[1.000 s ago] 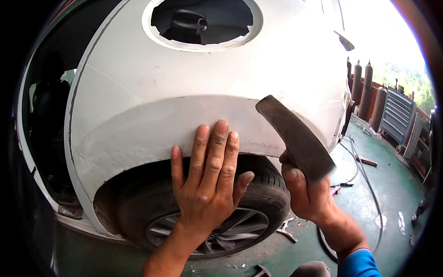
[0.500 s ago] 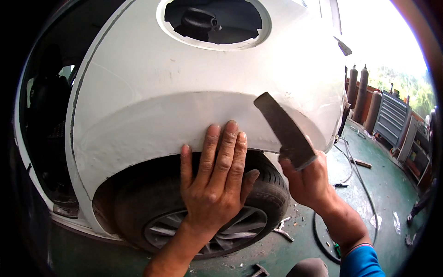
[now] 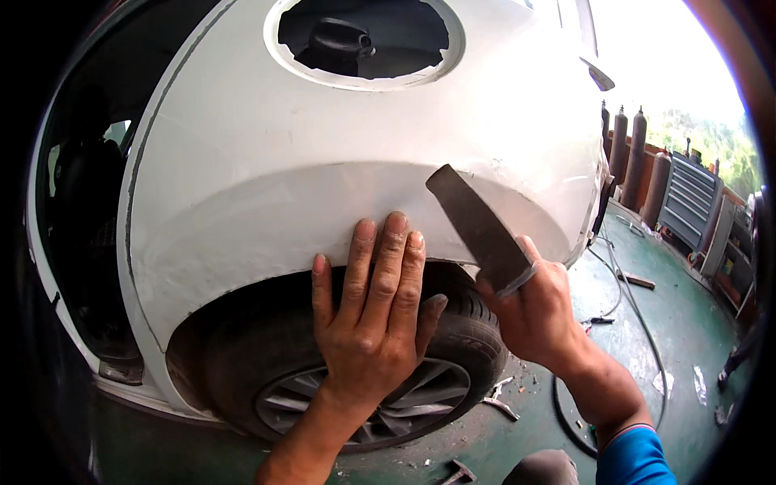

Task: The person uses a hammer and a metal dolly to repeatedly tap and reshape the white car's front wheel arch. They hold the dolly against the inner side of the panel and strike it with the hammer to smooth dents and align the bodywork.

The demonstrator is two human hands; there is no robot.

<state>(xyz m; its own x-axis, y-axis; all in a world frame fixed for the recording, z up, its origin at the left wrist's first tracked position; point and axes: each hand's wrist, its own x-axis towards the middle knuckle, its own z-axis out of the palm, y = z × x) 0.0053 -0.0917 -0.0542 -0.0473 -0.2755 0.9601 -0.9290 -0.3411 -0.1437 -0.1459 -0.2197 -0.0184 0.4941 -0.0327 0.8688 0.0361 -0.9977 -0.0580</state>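
The white rear quarter panel (image 3: 267,210) of a car curves over a wheel arch and a black tire (image 3: 477,339). My left hand (image 3: 368,331) lies with fingers stretched out, their tips on the panel just above the arch edge. In my right hand (image 3: 537,315) is the grip end of a flat, dark metal body slapper (image 3: 477,222). Its wide blade slants up and left in front of the panel, right of my left fingertips. Whether the blade touches the metal I cannot tell. Small dents and ripples show along the arch edge.
An oval opening with a white rim (image 3: 275,48) sits higher in the panel. On the green floor lie a hammer (image 3: 459,472), a pliers-like metal tool (image 3: 503,404) and a hose (image 3: 643,339). Gas cylinders (image 3: 636,153) and a grey tool chest (image 3: 689,198) stand at right.
The slapper and my right hand have shifted slightly left, closer to my left hand. My left hand keeps its place on the panel; the view has moved a little.
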